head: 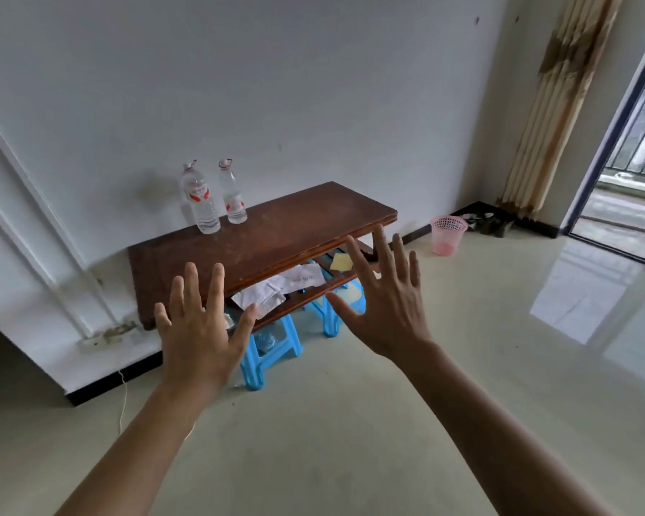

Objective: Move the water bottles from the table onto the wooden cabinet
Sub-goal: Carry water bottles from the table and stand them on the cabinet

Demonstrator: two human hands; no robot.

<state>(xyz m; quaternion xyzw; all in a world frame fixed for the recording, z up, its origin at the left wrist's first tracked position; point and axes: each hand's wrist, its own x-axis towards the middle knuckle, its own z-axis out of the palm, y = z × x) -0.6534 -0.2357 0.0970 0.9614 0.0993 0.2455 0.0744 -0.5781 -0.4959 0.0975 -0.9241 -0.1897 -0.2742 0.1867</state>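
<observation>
Two clear water bottles with red-and-white labels stand upright on the brown wooden cabinet [276,232] against the white wall. The larger bottle [200,198] is on the left and the smaller bottle [232,193] is just to its right, both near the back left of the top. My left hand [198,329] and my right hand [384,296] are held out in front of the cabinet, fingers spread and straight, holding nothing. Both hands are well short of the bottles.
White papers [280,288] and a yellow sheet [341,261] lie on the cabinet's lower shelf. Blue plastic stools [269,348] stand under it. A pink mesh bin [447,234] sits on the floor to the right, near shoes [488,221], a curtain and a balcony door.
</observation>
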